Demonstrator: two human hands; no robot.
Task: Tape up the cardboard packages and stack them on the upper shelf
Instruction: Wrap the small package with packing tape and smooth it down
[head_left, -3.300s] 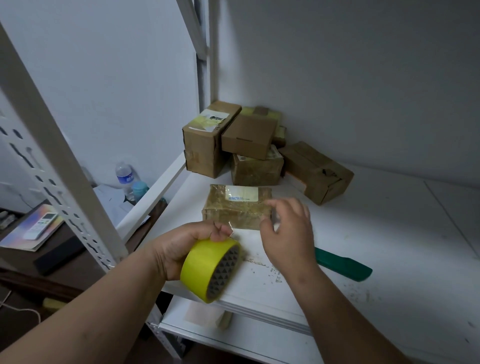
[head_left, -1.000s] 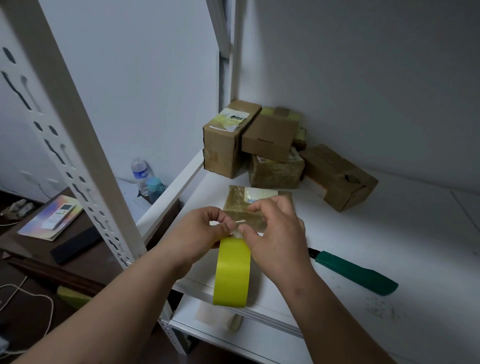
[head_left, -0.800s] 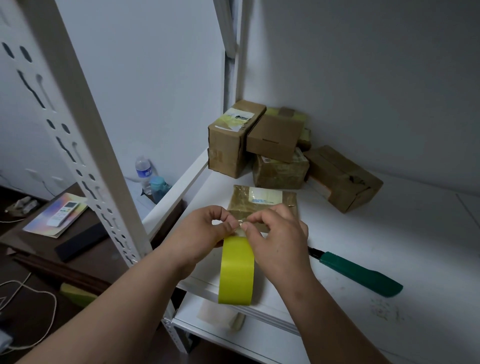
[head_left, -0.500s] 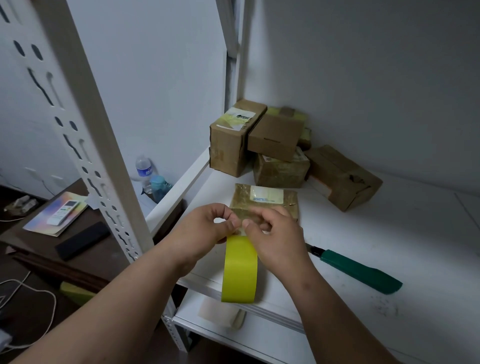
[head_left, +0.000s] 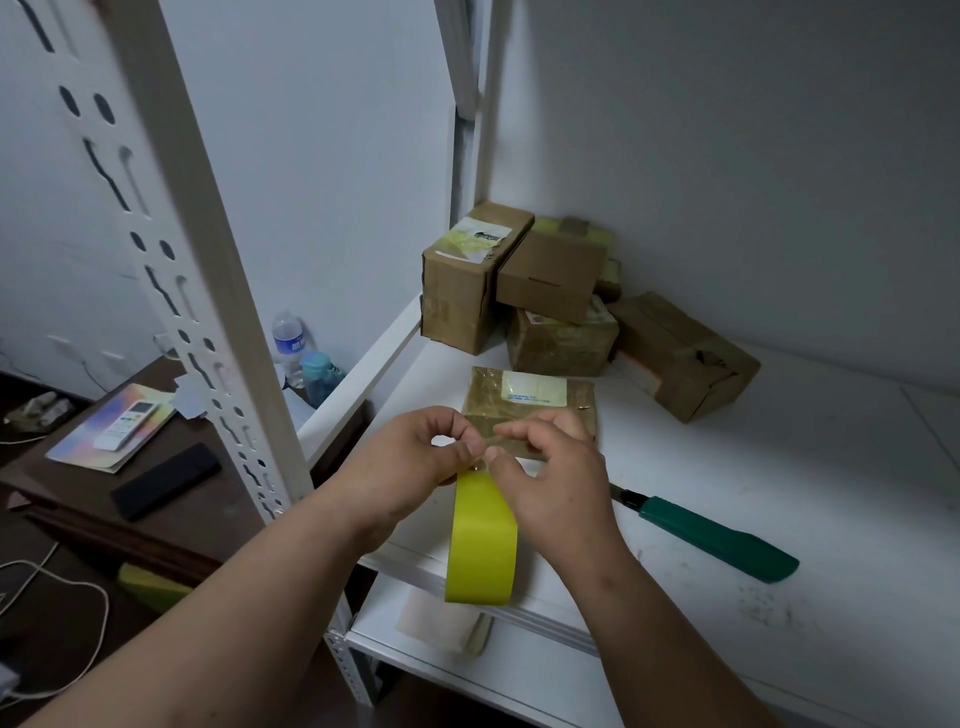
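A yellow tape roll (head_left: 482, 540) hangs edge-on over the front of the white shelf (head_left: 779, 493). My left hand (head_left: 415, 462) pinches the top of the roll. My right hand (head_left: 550, 478) pinches at the tape's end beside the left fingertips. Just behind both hands a flat brown package (head_left: 535, 402) with a white label lies on the shelf. Several cardboard boxes (head_left: 550, 291) are piled in the shelf's back left corner.
A green-handled knife (head_left: 717, 538) lies on the shelf to the right of my hands. A perforated white upright (head_left: 197, 291) stands at the left. Beyond it a brown table holds a remote, a black bar and two bottles (head_left: 301, 353). A lower shelf (head_left: 519, 670) shows beneath.
The roll turned from side-on to edge-on and both hands came together at its top. My right hand left the flat package and now picks at the tape end.
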